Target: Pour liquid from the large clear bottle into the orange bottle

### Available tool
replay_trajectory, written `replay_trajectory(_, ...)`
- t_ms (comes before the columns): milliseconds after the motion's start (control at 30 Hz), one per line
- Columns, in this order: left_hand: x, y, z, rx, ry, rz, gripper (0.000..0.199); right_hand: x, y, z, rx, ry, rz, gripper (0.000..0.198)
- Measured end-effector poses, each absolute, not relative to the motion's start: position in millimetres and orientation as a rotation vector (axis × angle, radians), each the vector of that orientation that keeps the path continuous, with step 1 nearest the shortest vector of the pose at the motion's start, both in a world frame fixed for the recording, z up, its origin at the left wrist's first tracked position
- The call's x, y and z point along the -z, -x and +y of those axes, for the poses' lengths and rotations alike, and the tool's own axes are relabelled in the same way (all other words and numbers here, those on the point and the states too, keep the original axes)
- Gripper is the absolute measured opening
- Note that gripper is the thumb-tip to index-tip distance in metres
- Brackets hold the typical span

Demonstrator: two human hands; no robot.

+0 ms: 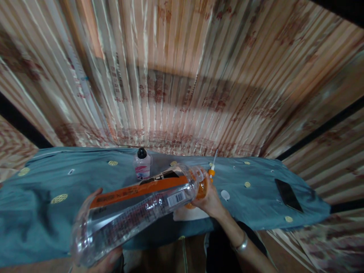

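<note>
Presently, our left hand (98,261) cradles the base of a big clear plastic bottle with an orange label (136,212), fingers clamped on it, while our right hand (209,201) grips its orange cap (200,187). The bottle lies tilted, cap on, nearly empty. On the teal cloth-covered surface (42,182): a small pink bottle (142,165) at twelve o'clock, a dark phone (288,195) near the three o'clock edge; open room at nine.

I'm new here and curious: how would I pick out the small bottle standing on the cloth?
Find the blue-green cloth over the table. Near its far edge, just behind the big clear bottle the hands tilt, stands the small bottle: upright, pinkish, with a black cap.
</note>
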State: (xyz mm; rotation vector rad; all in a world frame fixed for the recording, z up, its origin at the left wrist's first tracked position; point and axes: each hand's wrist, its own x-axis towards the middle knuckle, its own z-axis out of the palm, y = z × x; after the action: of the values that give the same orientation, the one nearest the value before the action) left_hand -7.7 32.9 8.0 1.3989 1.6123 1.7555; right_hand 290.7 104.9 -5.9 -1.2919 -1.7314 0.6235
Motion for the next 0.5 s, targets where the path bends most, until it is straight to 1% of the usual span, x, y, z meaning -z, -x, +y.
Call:
replay_trajectory(100,-11.5,8.5,31.0,-1.742,-1.39,1.623,0.095,6.1,-290.6,105.2,-0.614,1.288,-1.732,0.099)
replay_trajectory(133,-12.0,9.1,30.6,-1.675,-1.4,1.618,0.096,6.5,-290.7,105.3,-0.614,1.287,-1.732,0.098)
replay_trajectory(267,-10.8,9.7,31.5,-1.723,-1.557,1.712,0.095,7.5,-291.3,105.4,-0.617,1.3,-1.735,0.098)
replay_trajectory(433,-10.8,5.0,32.2,-1.729,-1.749,1.825,0.1,7.2,-291.8,105.7,-0.616,1.29,-1.752,0.098)
replay_trajectory(500,-10.6,5.2,31.6,-1.719,-1.786,1.824,0.099,7.2,-291.9,106.0,-0.618,1.284,-1.758,0.099)
